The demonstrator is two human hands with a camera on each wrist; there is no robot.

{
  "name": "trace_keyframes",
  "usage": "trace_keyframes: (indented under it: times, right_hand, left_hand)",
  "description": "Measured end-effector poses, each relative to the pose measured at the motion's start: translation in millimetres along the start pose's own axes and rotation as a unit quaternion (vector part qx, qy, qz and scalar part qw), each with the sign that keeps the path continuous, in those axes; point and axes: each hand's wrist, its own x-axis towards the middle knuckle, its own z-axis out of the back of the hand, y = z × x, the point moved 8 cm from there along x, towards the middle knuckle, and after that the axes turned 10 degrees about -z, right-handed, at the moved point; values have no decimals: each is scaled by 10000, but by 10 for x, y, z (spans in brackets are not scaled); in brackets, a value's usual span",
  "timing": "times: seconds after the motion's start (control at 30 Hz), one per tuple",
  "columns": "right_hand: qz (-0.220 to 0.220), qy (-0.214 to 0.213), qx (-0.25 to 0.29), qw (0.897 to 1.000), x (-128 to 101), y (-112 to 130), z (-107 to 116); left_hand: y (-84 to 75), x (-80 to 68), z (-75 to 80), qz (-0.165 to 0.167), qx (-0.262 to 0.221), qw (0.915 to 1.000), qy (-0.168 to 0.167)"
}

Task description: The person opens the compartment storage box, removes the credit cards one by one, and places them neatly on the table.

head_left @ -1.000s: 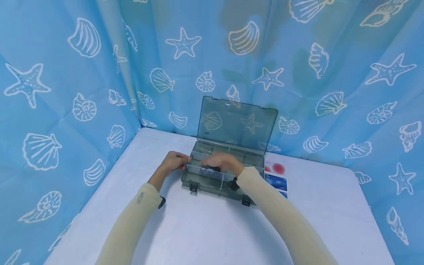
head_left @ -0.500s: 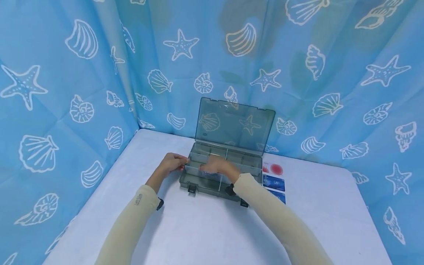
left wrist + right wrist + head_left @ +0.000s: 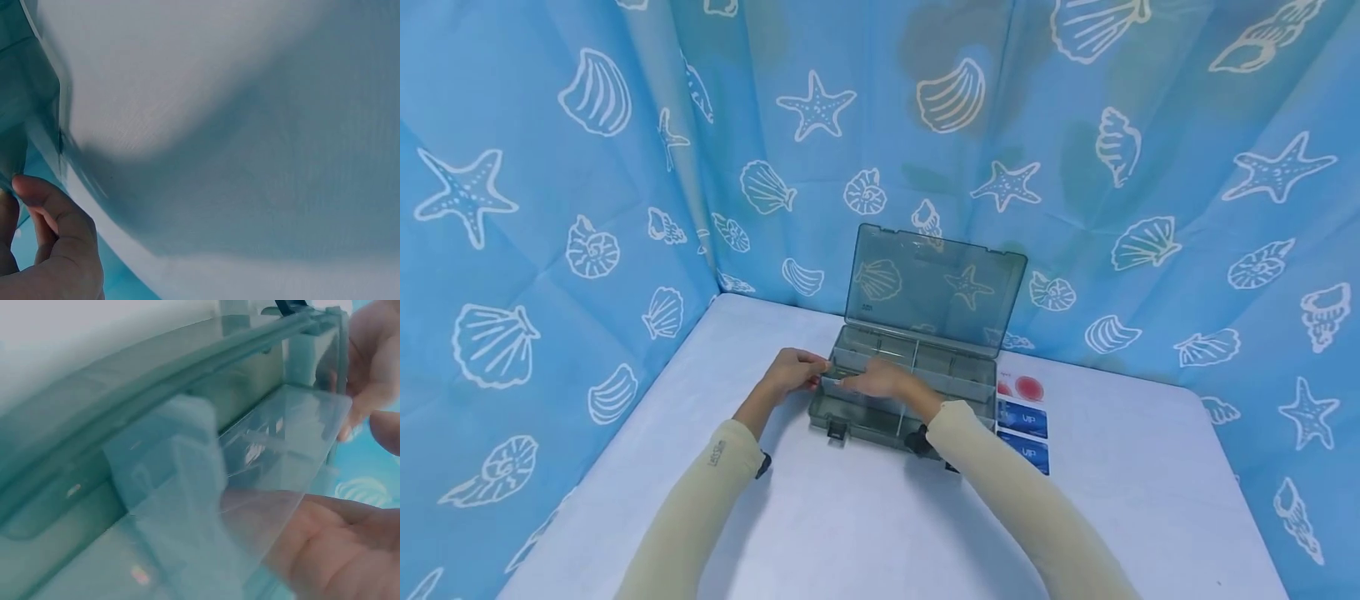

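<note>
A see-through grey compartment box [image 3: 865,431] lies on the table with its lid [image 3: 936,283] raised at the back. My left hand [image 3: 792,369] pinches the box's left edge with thumb and finger; in the left wrist view that hand [image 3: 59,231] is at the box corner [image 3: 28,75]. My right hand [image 3: 883,379] reaches inside, at a long clear divider. In the right wrist view the divider [image 3: 306,419] stands in front of part of my right hand [image 3: 337,544]. One digit touches or lies close behind it. Whether the other fingers grip is hidden.
Two blue VIP cards [image 3: 1025,419] and a white card with red discs [image 3: 1028,388] lie to the right of the box. A latch [image 3: 837,430] sticks out in front. Shell-patterned blue curtains [image 3: 820,192] border the white table [image 3: 820,517].
My right hand has shifted slightly left and down along the divider. A dark patch with pale lettering under it has gone from sight. My left hand keeps its place.
</note>
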Motion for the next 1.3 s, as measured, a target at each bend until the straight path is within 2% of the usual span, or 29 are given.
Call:
trace_keyframes:
  times: [0.07,0.17,0.3,0.37,0.5,0.6,0.63,0.73,0.8,1.0,1.13,1.23,1.3]
  right_hand:
    - [-101,-7,620,9980,-8,-59,57]
    - [-336,81,1520,9878,-13,-185,131]
    - [-447,350,2226,9732,3,-289,156]
    - [-396,389,2332,9708,13,-305,154]
    - [-202,146,2006,9793,28,-285,157]
    - [-164,40,2142,9766,55,-286,141]
    - [-153,69,2351,9718,68,-289,130]
    - [-246,187,3175,9477,115,-325,101]
    - [-279,260,3532,9348,140,-337,87]
    - [-353,574,4085,9103,161,-288,24]
    - [-525,650,4522,8880,158,-293,13]
    - [-588,621,4651,8811,163,-312,29]
    - [-565,574,4566,8860,172,-327,36]
  left_hand:
    - [7,11,10,46,26,10000,-66]
    - [16,15,6,74,69,9999,-66]
    - [37,15,7,128,113,9998,-37]
    - [45,24,3,155,108,9998,-50]
    - [51,44,6,190,112,9997,-83]
    - [60,50,8,232,114,9996,-90]
    - [59,50,8,231,113,9996,-82]
    - [56,47,2,229,93,9997,-57]
    - [49,46,1,212,79,9997,-49]
    - [41,28,4,169,53,9998,-57]
    - [58,29,-17,180,62,9998,-47]
    - [56,28,-12,152,26,9999,-70]
    - [56,26,-10,167,18,9998,-82]
